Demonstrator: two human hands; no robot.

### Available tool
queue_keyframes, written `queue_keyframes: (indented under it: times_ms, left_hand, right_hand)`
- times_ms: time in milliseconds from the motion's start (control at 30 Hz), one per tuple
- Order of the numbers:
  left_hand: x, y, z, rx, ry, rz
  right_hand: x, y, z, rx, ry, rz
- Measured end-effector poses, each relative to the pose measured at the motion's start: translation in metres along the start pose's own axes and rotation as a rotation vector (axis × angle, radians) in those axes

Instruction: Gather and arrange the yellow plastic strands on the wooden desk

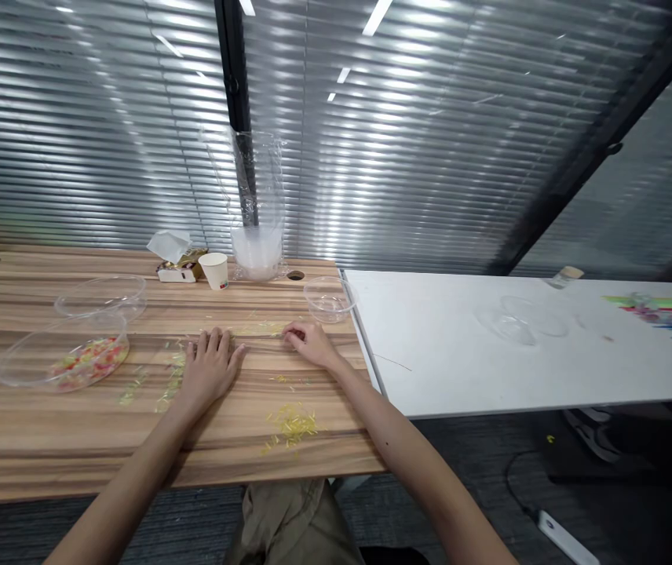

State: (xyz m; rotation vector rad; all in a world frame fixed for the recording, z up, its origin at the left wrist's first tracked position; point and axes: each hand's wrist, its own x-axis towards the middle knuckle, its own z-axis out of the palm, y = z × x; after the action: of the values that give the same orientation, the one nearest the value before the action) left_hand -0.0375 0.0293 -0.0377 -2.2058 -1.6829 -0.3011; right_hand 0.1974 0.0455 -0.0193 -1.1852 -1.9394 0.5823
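My left hand (211, 367) lies flat on the wooden table (242, 455), fingers spread, beside a scatter of greenish small pieces (172, 380). My right hand (310, 344) has its fingers curled together at the right end of a patch of pale yellow pieces (259, 328); whatever they pinch is too small to make out. Closer to the front edge is a loose pile of yellow pieces (294, 424). At the left, a clear bowl (23, 365) holds many red, orange and yellow pieces (92, 361). Just beyond my right hand stands another clear bowl (330, 302).
Another clear bowl (100, 297), a tissue box (180, 271), a paper cup (214, 271) and bagged plastic containers (258, 251) stand toward the back. On the adjoining white table (430, 337) are clear lids (518, 322), a small jar (565, 276) and colourful strips (666, 314).
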Motion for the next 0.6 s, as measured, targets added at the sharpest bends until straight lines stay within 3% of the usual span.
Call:
queue_keyframes:
  times_ms: [367, 600]
  left_hand:
    - [0.0037, -0.0032, 0.0037, -0.065, 0.073, 0.060]
    - [0.0085, 0.0034, 0.0044, -0.203, 0.138, 0.194]
  right_hand:
    - [-0.0016, 0.0013, -0.0014, -0.013, 0.001, 0.005]
    - [-0.0024, 0.0009, -0.0024, -0.025, 0.009, -0.008]
